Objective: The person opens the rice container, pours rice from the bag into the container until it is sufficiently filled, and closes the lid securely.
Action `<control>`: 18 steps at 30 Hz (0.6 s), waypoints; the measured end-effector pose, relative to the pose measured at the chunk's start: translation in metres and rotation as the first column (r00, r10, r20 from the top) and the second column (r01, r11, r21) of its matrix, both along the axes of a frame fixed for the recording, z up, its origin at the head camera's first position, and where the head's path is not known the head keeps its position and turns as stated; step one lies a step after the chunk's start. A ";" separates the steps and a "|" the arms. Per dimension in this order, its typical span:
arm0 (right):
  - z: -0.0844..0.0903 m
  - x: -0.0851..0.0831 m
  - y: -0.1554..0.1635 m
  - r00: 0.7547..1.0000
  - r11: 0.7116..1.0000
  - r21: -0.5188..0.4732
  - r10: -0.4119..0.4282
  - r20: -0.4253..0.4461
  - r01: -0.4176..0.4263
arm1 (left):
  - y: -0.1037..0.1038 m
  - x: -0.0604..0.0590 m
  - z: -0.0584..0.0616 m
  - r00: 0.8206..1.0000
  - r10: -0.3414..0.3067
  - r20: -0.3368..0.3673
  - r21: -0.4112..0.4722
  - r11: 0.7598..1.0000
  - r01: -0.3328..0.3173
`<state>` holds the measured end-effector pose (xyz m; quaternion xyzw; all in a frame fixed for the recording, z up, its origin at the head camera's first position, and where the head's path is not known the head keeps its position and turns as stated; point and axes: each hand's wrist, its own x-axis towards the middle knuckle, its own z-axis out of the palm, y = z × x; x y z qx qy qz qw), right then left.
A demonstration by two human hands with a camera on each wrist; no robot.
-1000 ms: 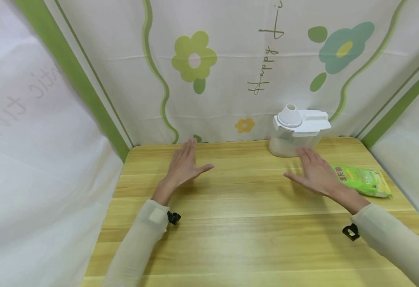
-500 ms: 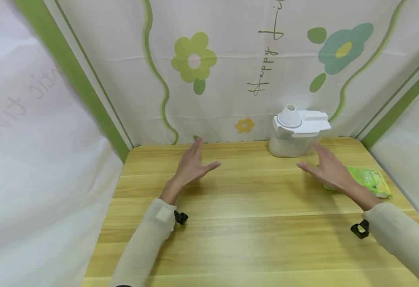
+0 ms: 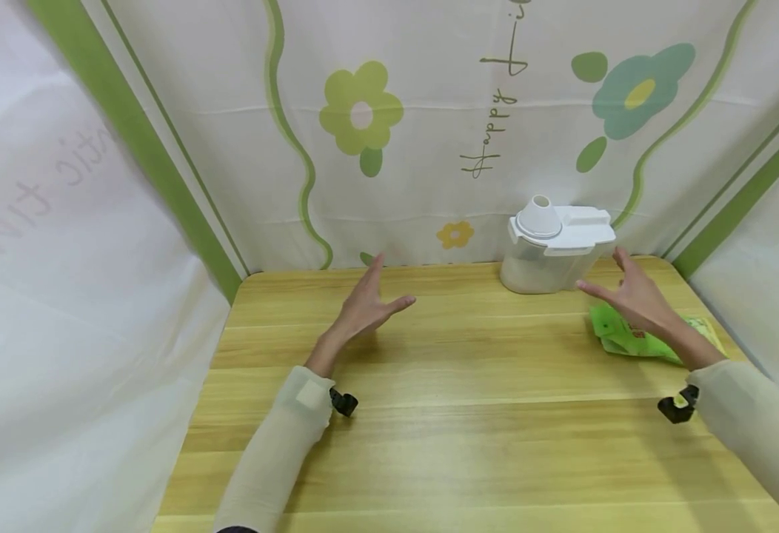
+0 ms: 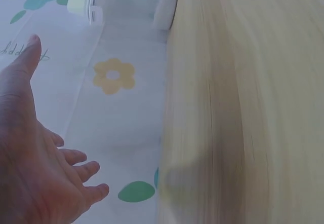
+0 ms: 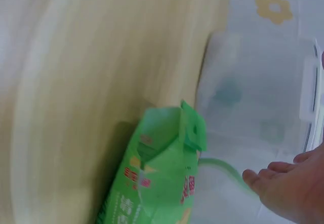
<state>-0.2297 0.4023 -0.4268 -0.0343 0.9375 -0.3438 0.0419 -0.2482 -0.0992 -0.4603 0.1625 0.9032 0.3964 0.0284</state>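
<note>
My left hand (image 3: 367, 303) hovers open above the back middle of the wooden table (image 3: 469, 414), fingers straight, holding nothing; in the left wrist view its palm (image 4: 35, 168) faces the flowered cloth. My right hand (image 3: 632, 292) is raised and open, just right of the clear container with a white lid (image 3: 552, 244) and above a green bag (image 3: 636, 337) lying flat on the table. In the right wrist view the green bag (image 5: 157, 178) lies below the fingers (image 5: 288, 186), not touched.
A white cloth backdrop (image 3: 429, 126) with green flowers and stripes closes the table on the back and both sides. Small black clips (image 3: 344, 402) sit at both cream sleeves. The container stands against the back edge at the right.
Both hands have lifted off the table and moved toward the back. The right hand has swung right, uncovering the bag's near end, and now sits beside the container.
</note>
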 end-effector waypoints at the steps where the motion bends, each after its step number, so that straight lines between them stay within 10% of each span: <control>1: 0.001 -0.002 0.003 1.000 1.000 -0.020 -0.003 0.016 0.004 | 0.001 0.000 0.000 1.000 -0.006 0.005 0.014 1.000 0.006; 18: 0.003 -0.043 0.019 0.999 0.971 -0.238 0.009 -0.037 -0.017 | 0.011 -0.004 0.002 0.996 -0.066 0.062 0.251 0.967 0.048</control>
